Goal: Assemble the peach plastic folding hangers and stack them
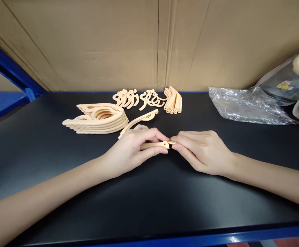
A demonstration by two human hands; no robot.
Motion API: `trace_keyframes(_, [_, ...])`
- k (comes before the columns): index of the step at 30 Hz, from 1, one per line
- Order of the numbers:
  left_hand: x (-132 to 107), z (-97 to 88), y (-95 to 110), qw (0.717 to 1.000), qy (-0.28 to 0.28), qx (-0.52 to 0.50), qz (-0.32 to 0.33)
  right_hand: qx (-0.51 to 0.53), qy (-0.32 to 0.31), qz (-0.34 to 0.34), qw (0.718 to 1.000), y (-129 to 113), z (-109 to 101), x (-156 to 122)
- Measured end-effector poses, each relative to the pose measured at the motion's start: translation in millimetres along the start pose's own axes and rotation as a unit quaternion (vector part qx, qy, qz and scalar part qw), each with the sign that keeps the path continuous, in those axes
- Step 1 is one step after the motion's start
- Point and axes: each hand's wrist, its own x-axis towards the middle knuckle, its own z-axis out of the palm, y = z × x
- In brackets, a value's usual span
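My left hand (pixel 132 149) is closed around a thin cream plastic arm piece (pixel 154 145), held level just above the black tabletop (pixel 149 199). My right hand (pixel 203 151) pinches the right end of that same piece, fingertips meeting my left thumb. Just behind my left hand a long curved cream hanger part (pixel 139 121) lies on the table, its hooked end pointing back and right.
A stack of cream hanger bodies (pixel 98 118) lies at back left. Small hook pieces (pixel 139 97) and a bundle of curved bars (pixel 174 100) sit near the cardboard wall (pixel 149 44). Crumpled clear plastic (pixel 244 104) and a bag (pixel 290 80) are at right. A blue table edge (pixel 216 238) runs along the front.
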Motion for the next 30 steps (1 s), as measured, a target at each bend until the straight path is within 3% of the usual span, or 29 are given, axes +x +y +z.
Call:
trace_keyframes(20, [-0.2,-3.5,-0.8,0.999,-0.029,-0.002,0.018,-0.216,0.068,-0.147,0.963,-2.3,-3.9,0.5])
trace_keyframes(30, [-0.2,-4.8,-0.7,0.997,-0.044,0.049,0.040,-0.143,0.081,-0.144,0.976,1.9,1.3,-0.6])
